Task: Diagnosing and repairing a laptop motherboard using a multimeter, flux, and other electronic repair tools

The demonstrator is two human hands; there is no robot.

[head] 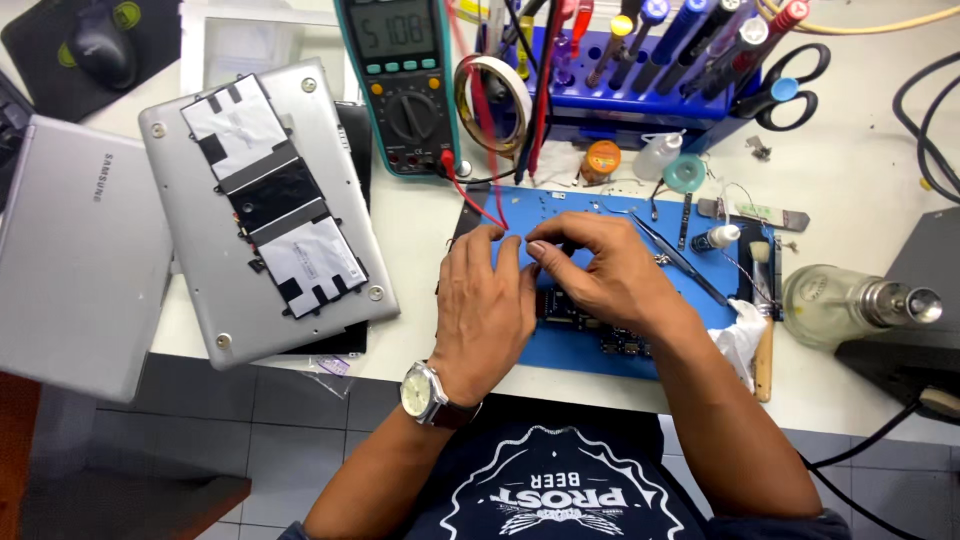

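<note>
both hands (535, 280) pinch together over a dark circuit board (590, 325) on the blue mat (570, 350).

A dark circuit board (590, 325) lies flat on the blue mat (560, 350), near the mat's front edge and about midway along it. Small chips and connectors dot its face. Most of it is hidden; only its middle and right end show. A thin red lead (490, 195) crosses the mat's back left corner.
</note>
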